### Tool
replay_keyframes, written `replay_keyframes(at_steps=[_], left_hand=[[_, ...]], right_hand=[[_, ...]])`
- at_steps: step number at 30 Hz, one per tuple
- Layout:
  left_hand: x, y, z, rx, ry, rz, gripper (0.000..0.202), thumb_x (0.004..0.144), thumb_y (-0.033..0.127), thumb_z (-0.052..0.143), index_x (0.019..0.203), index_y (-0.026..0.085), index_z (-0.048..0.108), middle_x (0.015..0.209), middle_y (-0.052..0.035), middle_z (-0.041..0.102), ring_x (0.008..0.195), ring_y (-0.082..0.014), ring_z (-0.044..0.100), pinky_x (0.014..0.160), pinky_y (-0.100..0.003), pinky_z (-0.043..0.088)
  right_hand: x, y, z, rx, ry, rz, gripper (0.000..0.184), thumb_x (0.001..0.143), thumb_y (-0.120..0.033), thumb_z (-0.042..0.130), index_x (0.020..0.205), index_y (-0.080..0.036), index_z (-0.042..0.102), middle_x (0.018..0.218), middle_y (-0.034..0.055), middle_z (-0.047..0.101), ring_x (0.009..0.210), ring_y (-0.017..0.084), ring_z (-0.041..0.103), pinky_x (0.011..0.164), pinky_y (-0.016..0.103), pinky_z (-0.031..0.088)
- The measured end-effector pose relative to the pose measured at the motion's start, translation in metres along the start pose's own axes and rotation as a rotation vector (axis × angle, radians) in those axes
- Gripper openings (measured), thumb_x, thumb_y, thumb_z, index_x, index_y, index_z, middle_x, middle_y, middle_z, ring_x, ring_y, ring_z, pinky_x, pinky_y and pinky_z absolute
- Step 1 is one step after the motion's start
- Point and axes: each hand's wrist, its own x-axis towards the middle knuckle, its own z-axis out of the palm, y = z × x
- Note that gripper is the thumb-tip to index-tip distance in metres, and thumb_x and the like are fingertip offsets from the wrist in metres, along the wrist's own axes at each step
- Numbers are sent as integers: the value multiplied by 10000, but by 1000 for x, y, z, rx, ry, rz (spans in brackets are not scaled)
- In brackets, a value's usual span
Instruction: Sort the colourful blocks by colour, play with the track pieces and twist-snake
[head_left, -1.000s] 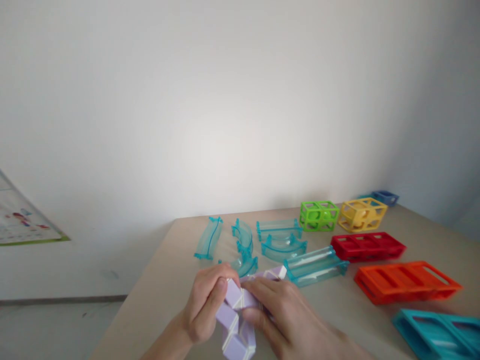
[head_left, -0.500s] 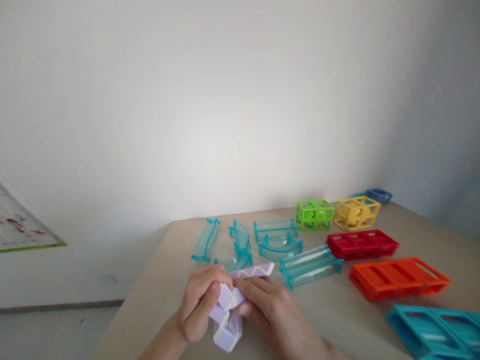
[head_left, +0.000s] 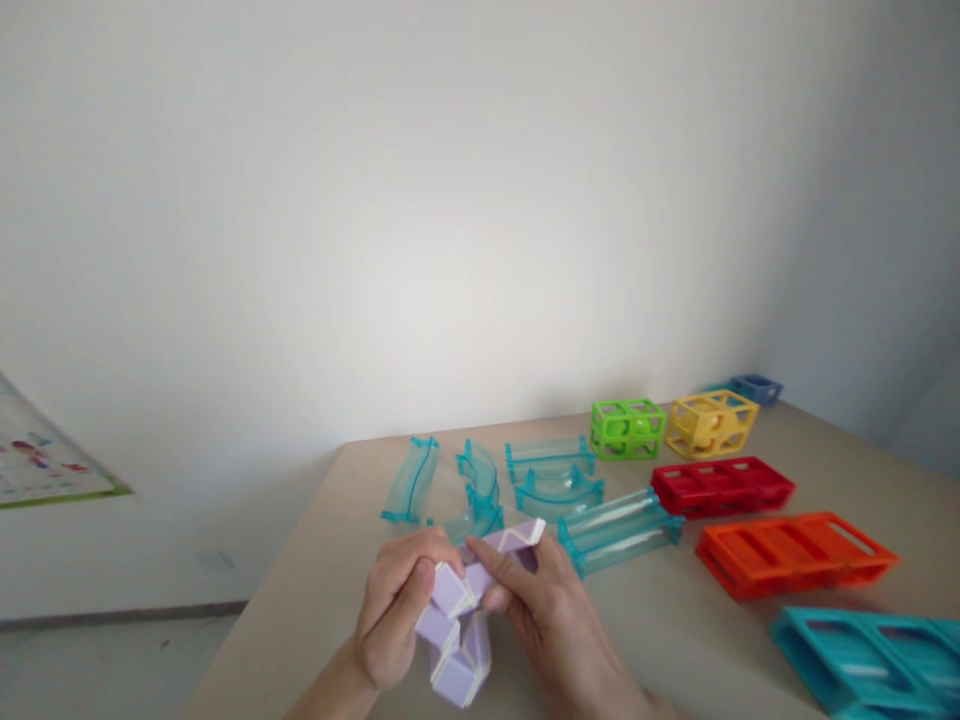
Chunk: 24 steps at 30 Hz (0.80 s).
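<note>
A lilac and white snake puzzle (head_left: 456,678), folded into angled segments, is held between both hands above the table's near side. My left hand (head_left: 397,610) is closed around its left part, thumb pressed on a lilac face. From the right, my right hand (head_left: 551,625) pinches the middle segments between index finger and thumb. One straight end of the puzzle sticks out up and to the right, over the right hand's fingers. Another folded end hangs down between the hands. Part of the puzzle is hidden by the fingers.
Several clear teal track pieces (head_left: 622,530) lie beyond the hands on the table (head_left: 300,610). To the right are green (head_left: 628,430), yellow (head_left: 711,424), red (head_left: 724,486), orange (head_left: 795,553) and teal frame blocks (head_left: 862,655). A blue piece (head_left: 757,389) sits in the far corner by the wall.
My right index finger has shifted up along the puzzle, and more of its straight end shows over the right hand. The hanging end has swung slightly right. My left hand keeps its hold.
</note>
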Motion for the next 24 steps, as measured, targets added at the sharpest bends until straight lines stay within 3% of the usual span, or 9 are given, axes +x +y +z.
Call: replay_keyframes(at_steps=[3,8,12,20,24], left_hand=[[0,0,-1,37,0,22,397,979,368,354,759,178,624,624,-27,545,612,-164,501,583,-289,342],[1,0,-1,122,-60,82,119,824,288,581,883,184,576,679,-4,515,613,-154,491,584,-270,372],[4,-1,0,158,-65,144,160,733,156,607,865,202,528,670,17,492,594,-134,475,578,-252,369],[1,-7,0,231,-94,169,185,718,149,628,837,211,500,677,8,518,583,-134,492,565,-255,388],[1,-4,2,420,-162,228,202,711,95,595,850,208,501,677,-9,573,608,-155,546,593,-267,434]], right_hand=[[0,1,-1,84,-19,-28,395,905,-240,621,1287,-342,613,1157,103,644,1087,280,581,898,402,510],[2,6,-3,189,41,-45,315,961,-365,519,1245,-326,650,1108,89,665,1038,252,601,875,369,508],[3,8,-3,216,1,-52,329,960,-427,503,1230,-322,661,1084,85,675,1012,246,613,855,352,501],[4,4,-7,200,-42,-54,302,971,-385,500,1206,-305,670,1102,76,677,1039,243,607,880,345,470],[5,-1,-11,189,-92,-31,309,1009,-355,417,1099,-297,706,931,37,693,858,181,636,762,277,462]])
